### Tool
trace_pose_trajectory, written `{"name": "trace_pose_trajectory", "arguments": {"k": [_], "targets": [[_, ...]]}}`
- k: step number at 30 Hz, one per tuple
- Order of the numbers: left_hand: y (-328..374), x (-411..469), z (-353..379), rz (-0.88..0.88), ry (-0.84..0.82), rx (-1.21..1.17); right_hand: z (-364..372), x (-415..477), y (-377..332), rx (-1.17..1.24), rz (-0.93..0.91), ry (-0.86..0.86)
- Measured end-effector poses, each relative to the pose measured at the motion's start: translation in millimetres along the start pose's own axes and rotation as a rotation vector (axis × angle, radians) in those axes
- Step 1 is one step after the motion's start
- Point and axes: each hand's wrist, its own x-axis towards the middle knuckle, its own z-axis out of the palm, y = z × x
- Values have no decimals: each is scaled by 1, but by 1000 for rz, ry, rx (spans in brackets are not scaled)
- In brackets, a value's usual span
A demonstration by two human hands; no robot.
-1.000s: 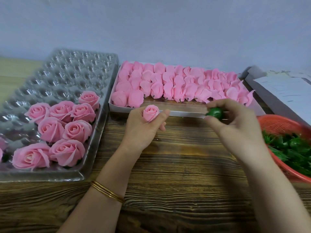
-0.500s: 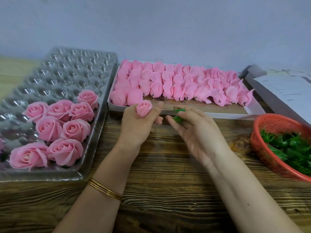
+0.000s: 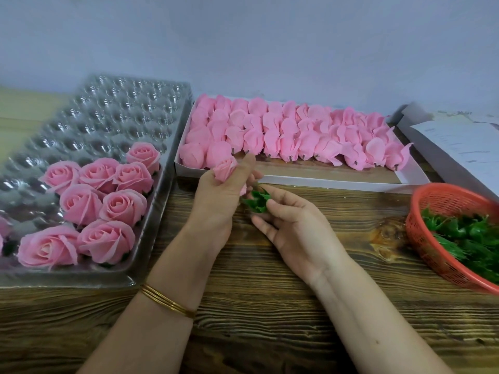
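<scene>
Left hand [image 3: 216, 195] grips a rosebud [image 3: 225, 168], right hand [image 3: 291, 228] pinches a green calyx [image 3: 256, 202] just below it, not yet joined. Nine finished roses [image 3: 118, 238] fill the tray [image 3: 113, 109]; dozens remain boxed [image 3: 334, 182].

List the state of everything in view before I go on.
Pink rose bud: petals closed, gripped in left hand.
Green calyx: pinched by right hand, just below the bud, not yet fitted.
Clear blister tray: near cells hold opened roses, far cells empty.
White box: open, rows of closed buds, front strip bare.
Red basket: partly filled with green calyxes.
</scene>
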Motion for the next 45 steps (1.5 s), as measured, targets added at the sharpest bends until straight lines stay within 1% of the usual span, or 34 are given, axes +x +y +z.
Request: {"name": "trace_pose_trajectory", "arguments": {"k": [8,16,21,27,33,45], "targets": [[-2,2,-1,-63,-47,-116,-3,-2,3,80,2,-42],[-4,11,-7,-153,-16,-240,-7,-5,0,-30,-63,34],[-6,10,-3,-150,-76,-236,-1,-5,8,-90,-128,45],[-7,9,0,-154,-96,-235,4,-6,14,-68,-149,2],[-9,9,-2,-148,-161,-215,4,-3,15,-49,-164,22],[-12,9,-1,-143,-193,-148,3,-3,17,-47,-194,24]]}}
